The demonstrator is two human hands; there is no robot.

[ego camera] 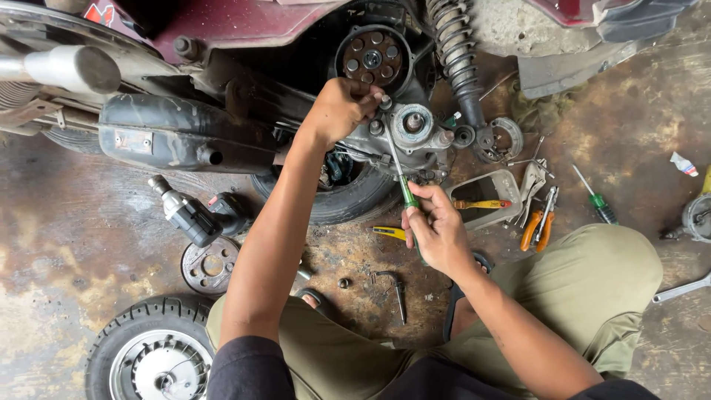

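At the grey metal scooter hub (pixel 412 123), right hand (pixel 437 231) grips the green-handled screwdriver (pixel 401 179); left hand (pixel 342 110), closed, steadies its tip. Best keep the shaft aligned, pressing firmly.

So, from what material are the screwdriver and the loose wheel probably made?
Screwdriver: a grey, shiny shaft, likely steel; the green glossy handle looks like plastic. Loose wheel: a black matte treaded tyre, probably rubber, on a pale silver rim, seemingly metal.

Single head view, steeply downward, close over the hands (pixel 392 170)
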